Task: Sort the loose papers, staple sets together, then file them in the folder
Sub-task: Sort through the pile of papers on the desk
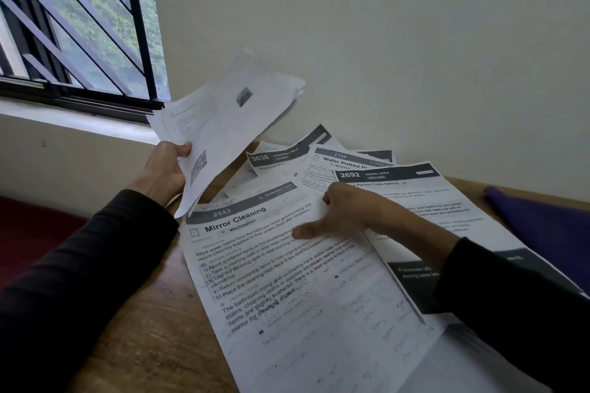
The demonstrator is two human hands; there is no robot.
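Several printed sheets lie fanned out on the wooden table [153, 322]. Nearest me is the "Mirror Cleaning" sheet [287, 290]; the "2692 Dining Area" sheet [447, 201] overlaps its right side, and the "Water Potted" sheet [344, 161] and the "3638" sheet [274, 159] lie behind. My left hand [166, 169] grips a small stack of papers [223, 118], raised above the table's left edge. My right hand [341, 217] pinches the right edge of the "Mirror Cleaning" sheet, thumb on top, fingers hidden underneath.
A purple folder [542, 226] lies at the table's right edge. A barred window [79, 25] and its sill are at the upper left; a plain wall stands right behind the papers. A dark red surface [28, 233] sits left of the table.
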